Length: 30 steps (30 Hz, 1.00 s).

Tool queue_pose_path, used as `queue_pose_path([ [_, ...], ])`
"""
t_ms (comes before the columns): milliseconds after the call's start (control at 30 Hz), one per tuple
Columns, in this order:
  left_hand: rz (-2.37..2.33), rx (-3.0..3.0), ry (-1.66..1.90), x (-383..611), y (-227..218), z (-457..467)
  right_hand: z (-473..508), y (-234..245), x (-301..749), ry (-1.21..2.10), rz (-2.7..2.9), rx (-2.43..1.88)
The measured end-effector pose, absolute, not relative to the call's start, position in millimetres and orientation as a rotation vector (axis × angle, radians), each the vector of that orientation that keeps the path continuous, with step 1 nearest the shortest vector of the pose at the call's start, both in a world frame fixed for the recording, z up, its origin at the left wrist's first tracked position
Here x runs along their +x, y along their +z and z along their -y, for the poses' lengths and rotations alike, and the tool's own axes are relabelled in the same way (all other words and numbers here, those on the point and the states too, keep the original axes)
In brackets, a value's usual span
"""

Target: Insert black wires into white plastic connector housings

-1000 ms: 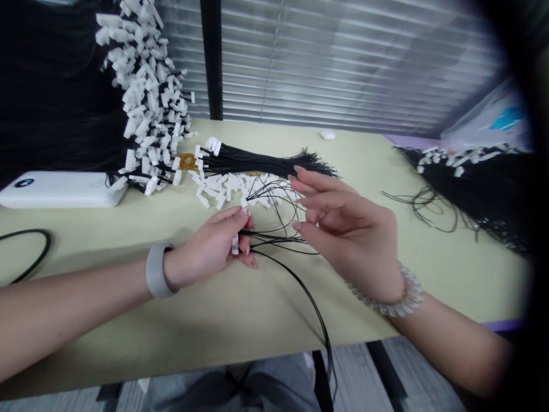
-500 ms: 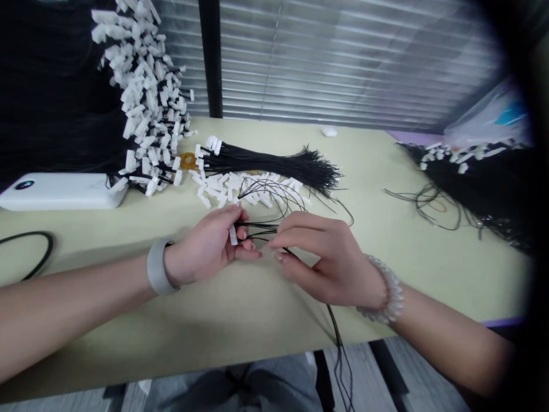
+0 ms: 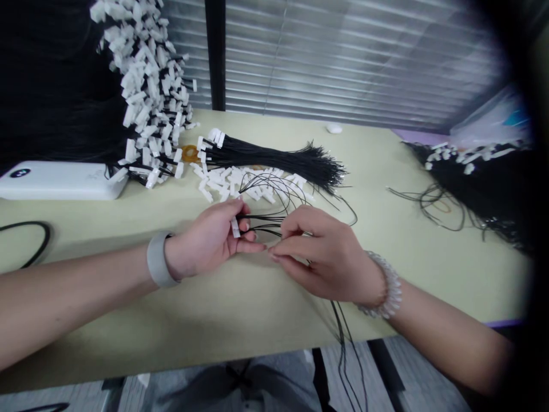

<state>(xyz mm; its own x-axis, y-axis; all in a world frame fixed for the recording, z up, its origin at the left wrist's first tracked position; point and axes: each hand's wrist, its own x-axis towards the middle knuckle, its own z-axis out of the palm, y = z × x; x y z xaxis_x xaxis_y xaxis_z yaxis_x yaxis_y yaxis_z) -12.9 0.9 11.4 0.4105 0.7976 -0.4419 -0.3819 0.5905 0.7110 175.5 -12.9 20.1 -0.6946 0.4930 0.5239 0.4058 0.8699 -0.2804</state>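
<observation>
My left hand (image 3: 212, 240) is closed round a small white connector (image 3: 235, 227) with several thin black wires (image 3: 263, 220) running out of it to the right. My right hand (image 3: 326, 254) sits just right of it, fingers pinched together on those black wires close to the connector. The wires trail under my right hand and hang over the table's front edge (image 3: 343, 343). Both hands hover low over the yellowish table (image 3: 240, 297).
Loose white connectors (image 3: 223, 180) and a bundle of black wires (image 3: 274, 157) lie behind my hands. A big hanging mass of wired connectors (image 3: 148, 86) is at the back left, beside a white power bank (image 3: 60, 180). More wires (image 3: 476, 183) lie at the right.
My right hand came down from open and raised to a pinch on the wires next to my left hand. The left hand stayed on the connector.
</observation>
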Motion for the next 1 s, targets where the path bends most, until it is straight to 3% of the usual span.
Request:
queue_pose_path([
  [300,-0.857,0.542,0.796,-12,9,-1,11,15,176,0.126,2.527,-0.653],
  [633,-0.818,0.585,0.793,-13,8,-1,13,23,179,0.318,2.38,-0.656],
  [1000,-1.003,1.069,0.829,-9,5,16,8,20,176,0.363,2.526,-0.82],
])
